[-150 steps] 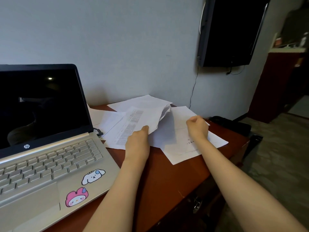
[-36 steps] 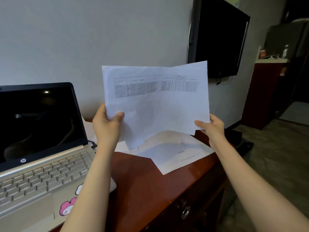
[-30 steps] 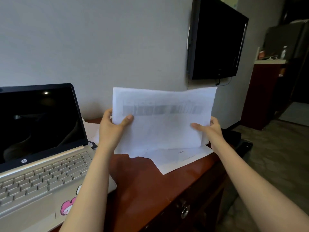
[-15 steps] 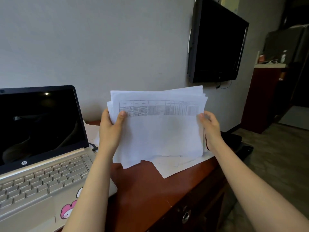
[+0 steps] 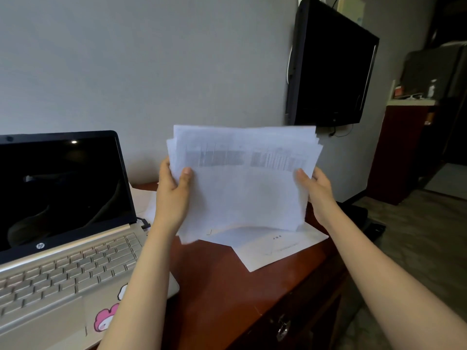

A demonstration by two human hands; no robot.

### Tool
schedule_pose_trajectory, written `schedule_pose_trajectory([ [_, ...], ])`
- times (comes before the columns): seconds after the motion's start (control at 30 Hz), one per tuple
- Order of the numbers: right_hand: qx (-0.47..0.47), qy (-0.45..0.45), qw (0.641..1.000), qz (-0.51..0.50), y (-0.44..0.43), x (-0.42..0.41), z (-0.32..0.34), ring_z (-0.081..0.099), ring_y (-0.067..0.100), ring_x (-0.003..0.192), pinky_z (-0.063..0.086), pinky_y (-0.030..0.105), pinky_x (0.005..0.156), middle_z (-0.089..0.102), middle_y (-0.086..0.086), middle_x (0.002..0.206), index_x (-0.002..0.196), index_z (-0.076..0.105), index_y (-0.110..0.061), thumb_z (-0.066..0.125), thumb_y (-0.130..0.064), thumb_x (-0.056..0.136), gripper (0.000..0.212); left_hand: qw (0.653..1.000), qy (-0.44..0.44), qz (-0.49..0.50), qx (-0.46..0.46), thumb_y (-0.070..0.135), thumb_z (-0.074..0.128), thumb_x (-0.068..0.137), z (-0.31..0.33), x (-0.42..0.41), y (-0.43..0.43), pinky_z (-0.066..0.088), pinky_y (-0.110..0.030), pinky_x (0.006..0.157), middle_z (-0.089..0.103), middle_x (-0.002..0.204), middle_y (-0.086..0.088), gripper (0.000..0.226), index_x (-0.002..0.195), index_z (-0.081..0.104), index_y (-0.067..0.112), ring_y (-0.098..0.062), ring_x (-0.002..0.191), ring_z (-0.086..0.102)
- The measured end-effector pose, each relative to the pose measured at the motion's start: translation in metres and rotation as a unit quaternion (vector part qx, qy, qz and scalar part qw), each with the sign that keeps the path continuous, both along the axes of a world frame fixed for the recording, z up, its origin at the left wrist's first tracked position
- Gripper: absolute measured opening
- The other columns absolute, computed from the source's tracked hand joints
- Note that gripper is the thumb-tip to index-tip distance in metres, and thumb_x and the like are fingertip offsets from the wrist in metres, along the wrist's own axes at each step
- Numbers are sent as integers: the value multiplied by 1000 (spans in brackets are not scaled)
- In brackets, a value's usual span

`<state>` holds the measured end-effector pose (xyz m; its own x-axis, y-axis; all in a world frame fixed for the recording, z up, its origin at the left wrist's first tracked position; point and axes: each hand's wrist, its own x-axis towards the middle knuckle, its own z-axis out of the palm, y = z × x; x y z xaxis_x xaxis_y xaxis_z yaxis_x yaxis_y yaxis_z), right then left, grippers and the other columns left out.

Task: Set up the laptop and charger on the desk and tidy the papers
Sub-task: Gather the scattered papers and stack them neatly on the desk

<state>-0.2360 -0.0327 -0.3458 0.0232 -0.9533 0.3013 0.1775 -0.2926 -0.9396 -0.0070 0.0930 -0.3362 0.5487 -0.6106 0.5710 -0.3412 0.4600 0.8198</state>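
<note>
Left hand [image 5: 173, 192] and right hand [image 5: 317, 189] each pinch the ragged paper stack [image 5: 242, 190] between them; sheets hanging below the fingers [image 5: 164, 174] may slip free

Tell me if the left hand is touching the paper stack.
Touching. Head view: the left hand pinches the paper stack at its left edge, thumb on the front.

A home or hotel room: a wall-mounted television [image 5: 331, 61] hangs past the right end of a red-brown wooden desk [image 5: 227, 286], carpet [image 5: 417, 236] and a wooden cabinet [image 5: 401, 152] beyond.
</note>
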Motion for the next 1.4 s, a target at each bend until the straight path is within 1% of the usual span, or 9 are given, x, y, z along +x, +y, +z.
schedule_pose_trajectory([
  [0.07, 3, 5, 1000, -16, -2, 1, 0, 59, 11, 87, 45, 19, 66, 59, -2, 107, 131, 40, -11, 57, -22, 92, 44, 1000, -20, 5, -12, 21, 43, 98, -2, 0, 1, 36, -13, 84, 48, 117, 11, 37, 134, 35, 15, -3, 104, 47],
  [0.2, 4, 25, 1000, 3, -3, 5, 0, 60, 18, 93, 48, 22, 68, 59, 6, 117, 131, 43, -9, 57, -15, 92, 43, 998, -46, -21, -30, 20, 40, 99, -2, 0, 0, 33, 5, 82, 46, 114, 25, 33, 131, 35, 27, 18, 100, 45],
  [0.4, -12, -16, 999, -51, 0, 13, 7, 63, 15, 84, 53, 28, 75, 65, 3, 102, 105, 57, -10, 48, -5, 95, 14, 998, 12, 12, -53, -6, 39, 92, 2, 7, 3, 41, -22, 81, 59, 94, 10, 35, 117, 54, 13, -9, 91, 55],
  [0.57, -31, -24, 999, -9, 0, 12, 14, 63, 8, 82, 54, 16, 62, 64, -4, 96, 108, 55, -10, 47, -6, 96, 15, 991, 53, -44, -112, -3, 42, 95, 10, 6, 10, 42, -9, 72, 57, 83, 4, 37, 113, 44, 29, 2, 74, 53],
  [0.67, -23, -10, 1000, 8, -1, 6, 8, 63, 8, 79, 51, 14, 55, 65, -2, 98, 112, 55, -10, 52, -17, 95, 19, 995, 48, -35, -85, 5, 53, 92, 0, 7, 8, 42, -6, 73, 58, 86, 6, 36, 123, 43, 23, 5, 76, 55],
  [0.9, 35, 4, 999, 39, -5, 3, -15, 63, 20, 96, 50, 27, 73, 63, 6, 118, 125, 54, -8, 49, -14, 97, 29, 996, 66, -2, 52, 15, 59, 90, -29, 19, -2, 45, -22, 70, 62, 103, 1, 17, 106, 56, 19, -19, 98, 59],
  [1.03, 18, -30, 999, 28, -2, 8, -3, 62, 21, 102, 51, 25, 77, 64, 6, 113, 123, 55, -7, 45, -17, 99, 28, 998, 58, 13, -1, 9, 55, 92, -19, 20, 0, 47, -11, 66, 60, 94, 8, 16, 106, 54, 17, -6, 84, 57],
  [1.27, 12, -28, 999, 38, 1, 12, -13, 62, 6, 85, 50, 12, 56, 65, -6, 99, 115, 54, -18, 52, -30, 93, 24, 993, 61, -59, 82, 64, 66, 60, -35, 28, -5, 46, -34, 94, 56, 127, 4, 88, 131, 43, 17, -14, 114, 56],
  [1.4, 7, -47, 998, 34, 2, 12, -10, 64, 9, 87, 52, 17, 64, 67, -4, 98, 116, 58, -15, 54, -25, 93, 25, 993, 84, -67, 59, 41, 67, 82, -32, 27, -9, 43, -25, 86, 52, 127, 3, 68, 134, 36, 11, -14, 113, 53],
])
